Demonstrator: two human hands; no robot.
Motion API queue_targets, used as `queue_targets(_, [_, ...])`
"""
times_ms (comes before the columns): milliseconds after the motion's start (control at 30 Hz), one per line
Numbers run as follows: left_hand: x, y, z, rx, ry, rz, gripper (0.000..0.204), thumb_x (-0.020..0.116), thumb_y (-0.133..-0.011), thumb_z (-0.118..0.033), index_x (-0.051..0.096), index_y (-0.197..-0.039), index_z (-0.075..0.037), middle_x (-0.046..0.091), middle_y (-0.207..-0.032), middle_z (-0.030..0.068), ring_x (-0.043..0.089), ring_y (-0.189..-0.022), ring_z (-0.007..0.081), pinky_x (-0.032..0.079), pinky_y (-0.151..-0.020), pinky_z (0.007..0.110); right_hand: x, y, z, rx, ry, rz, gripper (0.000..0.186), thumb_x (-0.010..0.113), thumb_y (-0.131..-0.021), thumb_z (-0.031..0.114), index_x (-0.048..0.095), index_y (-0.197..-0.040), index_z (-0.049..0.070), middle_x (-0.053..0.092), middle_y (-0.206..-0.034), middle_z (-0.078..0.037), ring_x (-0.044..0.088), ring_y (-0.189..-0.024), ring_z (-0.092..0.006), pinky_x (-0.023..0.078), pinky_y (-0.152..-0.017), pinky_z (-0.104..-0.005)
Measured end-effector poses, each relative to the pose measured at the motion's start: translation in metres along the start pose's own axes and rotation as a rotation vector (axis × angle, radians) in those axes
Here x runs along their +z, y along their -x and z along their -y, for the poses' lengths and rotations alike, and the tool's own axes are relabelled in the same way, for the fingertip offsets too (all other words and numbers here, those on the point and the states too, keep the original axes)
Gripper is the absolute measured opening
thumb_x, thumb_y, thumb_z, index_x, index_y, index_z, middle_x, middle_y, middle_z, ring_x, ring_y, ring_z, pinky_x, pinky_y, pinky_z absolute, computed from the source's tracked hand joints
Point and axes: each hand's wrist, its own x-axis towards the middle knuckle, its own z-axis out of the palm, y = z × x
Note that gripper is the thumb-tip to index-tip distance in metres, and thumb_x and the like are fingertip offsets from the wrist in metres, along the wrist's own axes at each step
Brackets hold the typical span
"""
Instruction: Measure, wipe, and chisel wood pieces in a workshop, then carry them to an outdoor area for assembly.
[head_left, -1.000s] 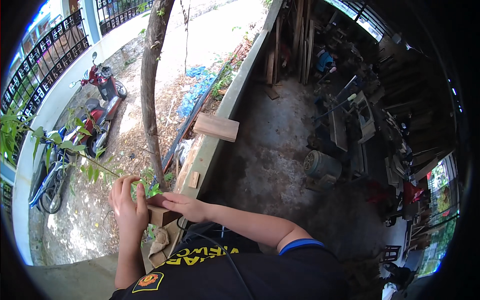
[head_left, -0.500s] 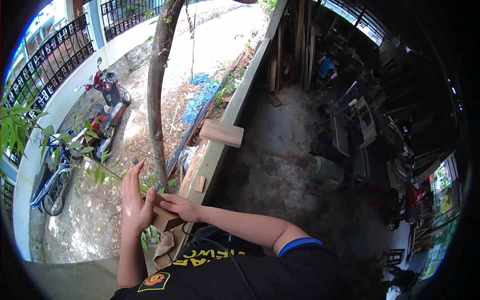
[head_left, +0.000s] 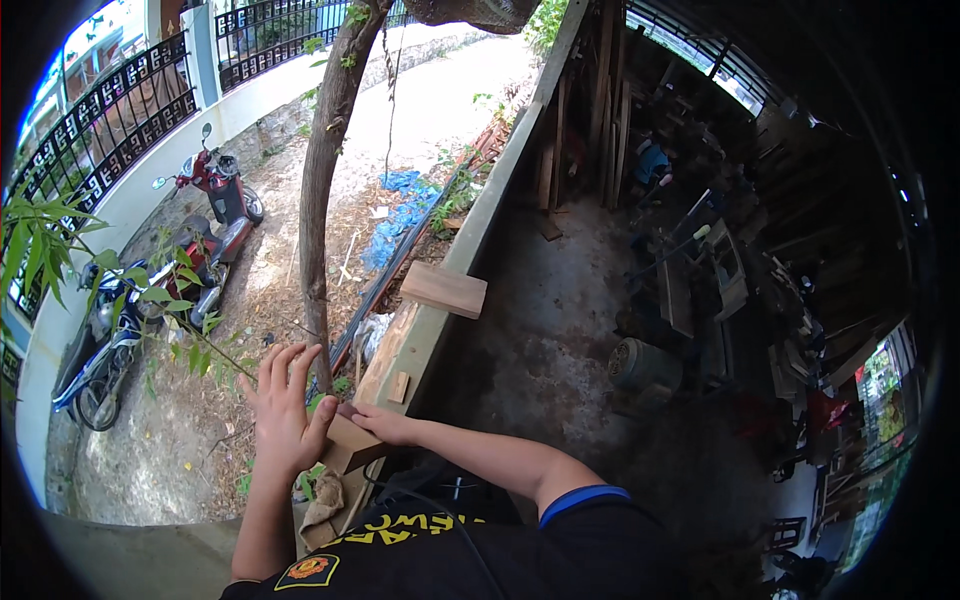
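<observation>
A wooden block (head_left: 348, 447) sits low in front of me, its pale face tilted upward. My right hand (head_left: 388, 425) is closed around its far edge, with the thumb on top and the other fingers mostly hidden. Against the block's left side rests my left hand (head_left: 285, 420), palm and thumb close to the wood, its fingers stretched out and apart. Something small and dark brown shows at the block's far end between the hands; I cannot make out what it is. A beige cloth (head_left: 322, 510) lies just below the block.
Along the narrow ledge (head_left: 425, 345) lie a larger wooden block (head_left: 443, 290) and a small wood piece (head_left: 398, 387). A thin tree trunk (head_left: 322, 200) stands beyond my left hand, with a leafy branch (head_left: 185, 300) beside it. Parked motorbikes (head_left: 215, 225) are at left; a dim workshop floor lies right.
Both hands and the wooden block have shifted a little to the right and nearer. My left fingers have spread further apart. The view has tilted slightly.
</observation>
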Motion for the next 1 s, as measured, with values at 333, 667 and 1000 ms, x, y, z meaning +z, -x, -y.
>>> queue_targets(333, [0.005, 0.001, -0.003, -0.015, -0.092, -0.04, 0.056, 0.044, -0.102, -0.054, 0.057, -0.141, -0.015, 0.049, -0.149, 0.012, 0.038, -0.144, 0.0359, 0.013, -0.119, 0.062, -0.025, -0.022, -0.069, -0.082, 0.029, 0.129, 0.048, 0.042, -0.112, 0.031, 0.047, -0.151, 0.004, 0.057, -0.143, -0.01, 0.05, -0.132, -0.0173, 0.038, -0.113, -0.0348])
queue_targets(667, [0.006, 0.004, -0.003, -0.055, 0.044, 0.003, 0.048, 0.048, -0.101, -0.044, 0.062, -0.133, -0.012, 0.053, -0.144, 0.0146, 0.041, -0.142, 0.0386, 0.019, -0.119, 0.058, -0.014, -0.01, -0.082, -0.378, -0.236, 0.127, 0.049, 0.047, -0.109, 0.034, 0.052, -0.147, 0.003, 0.061, -0.138, -0.013, 0.053, -0.126, -0.0189, 0.037, -0.111, -0.0338])
queue_targets(1000, [0.006, 0.001, -0.009, -0.031, -0.008, -0.006, 0.045, 0.049, -0.102, -0.04, 0.065, -0.127, -0.006, 0.059, -0.138, 0.0137, 0.047, -0.136, 0.0361, 0.026, -0.118, 0.05, -0.022, 0.0, -0.096, -0.263, -0.175, 0.069, 0.046, 0.046, -0.109, 0.035, 0.057, -0.137, 0.0, 0.064, -0.131, -0.014, 0.055, -0.122, -0.0204, 0.04, -0.107, -0.0347])
